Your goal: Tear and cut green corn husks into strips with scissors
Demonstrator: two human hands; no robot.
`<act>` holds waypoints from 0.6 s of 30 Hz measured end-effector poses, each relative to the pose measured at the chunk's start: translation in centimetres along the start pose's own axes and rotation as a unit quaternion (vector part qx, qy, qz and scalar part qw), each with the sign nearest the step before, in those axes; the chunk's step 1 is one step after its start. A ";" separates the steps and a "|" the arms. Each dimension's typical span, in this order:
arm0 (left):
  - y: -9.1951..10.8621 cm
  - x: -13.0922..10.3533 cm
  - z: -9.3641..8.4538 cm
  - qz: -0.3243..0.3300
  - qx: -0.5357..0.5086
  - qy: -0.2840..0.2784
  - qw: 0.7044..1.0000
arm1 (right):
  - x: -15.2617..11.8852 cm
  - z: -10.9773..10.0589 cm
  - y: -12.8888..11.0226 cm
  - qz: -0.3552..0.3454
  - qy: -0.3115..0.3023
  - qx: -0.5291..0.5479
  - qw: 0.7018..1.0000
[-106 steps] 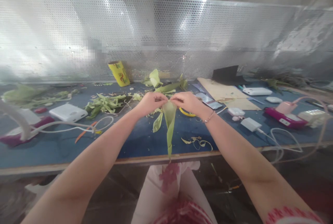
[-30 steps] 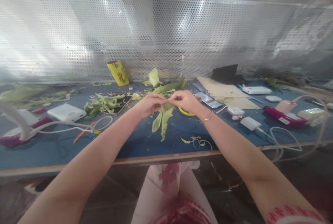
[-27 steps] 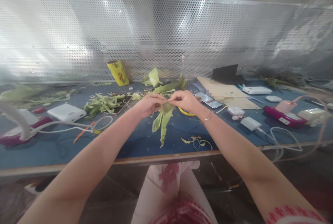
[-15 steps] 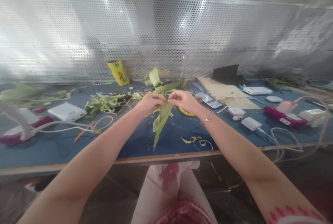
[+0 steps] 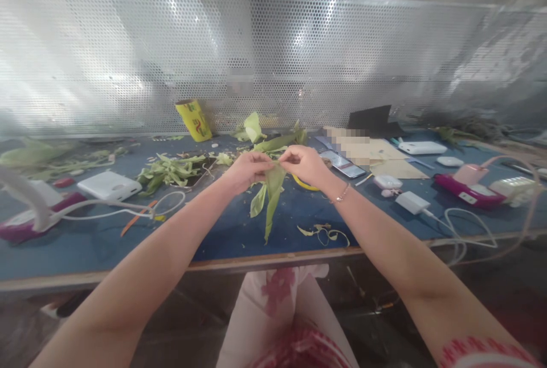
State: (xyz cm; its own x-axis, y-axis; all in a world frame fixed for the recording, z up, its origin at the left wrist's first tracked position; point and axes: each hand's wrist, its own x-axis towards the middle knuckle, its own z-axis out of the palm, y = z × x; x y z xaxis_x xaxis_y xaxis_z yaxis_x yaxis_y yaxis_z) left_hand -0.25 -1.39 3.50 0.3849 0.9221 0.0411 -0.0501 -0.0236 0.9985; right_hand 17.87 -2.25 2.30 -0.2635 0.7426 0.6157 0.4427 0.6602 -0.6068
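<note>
Leaf (image 5: pixel 274 194) held over the table (image 5: pixel 231 240) in a tight pinch by left hand (image 5: pixel 248 171) and right hand (image 5: pixel 305 164). Hands flanked by leaf pile (image 5: pixel 171 170) and phone (image 5: pixel 345 166); yellow tube (image 5: pixel 197 123) tilted behind, inside not visible.

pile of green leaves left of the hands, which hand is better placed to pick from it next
Left, probably: the left hand is nearer the pile of green leaves, while the right hand is farther across. Both hands seem to pinch the held leaf.

The fingers (image 5: pixel 258 158) hide the top of the hanging leaf (image 5: pixel 274 194); part of the tan sheet (image 5: pixel 384 152) is pixelated (illegible there); the left edge cuts off a purple strip (image 5: pixel 17 233).
</note>
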 end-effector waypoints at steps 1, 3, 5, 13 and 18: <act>-0.1 0.1 0.0 0.003 0.002 -0.003 1.000 | 0.0 0.0 -0.1 -0.013 0.002 -0.011 1.000; -0.2 0.2 -0.1 0.008 0.011 -0.009 1.000 | 0.0 -0.2 -0.4 -0.036 0.003 -0.037 0.999; -0.4 0.4 -0.2 0.015 0.026 -0.015 0.999 | -0.1 -0.3 -0.6 -0.053 -0.002 -0.064 0.997; -0.7 0.6 0.0 0.071 0.081 -0.006 0.994 | 0.0 -0.6 -0.2 -0.095 -0.005 -0.103 0.990; -0.8 0.7 0.1 0.087 0.103 0.019 0.991 | 0.1 -0.5 0.1 -0.096 -0.004 -0.099 0.990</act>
State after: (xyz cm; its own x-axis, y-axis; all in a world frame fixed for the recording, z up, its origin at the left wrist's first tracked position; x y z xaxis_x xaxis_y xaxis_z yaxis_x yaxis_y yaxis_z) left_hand 0.15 -0.81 2.69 0.3517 0.9110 0.2153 0.0788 -0.2579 0.9630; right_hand 18.35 -2.18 2.53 -0.3659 0.6077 0.7049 0.5438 0.7542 -0.3680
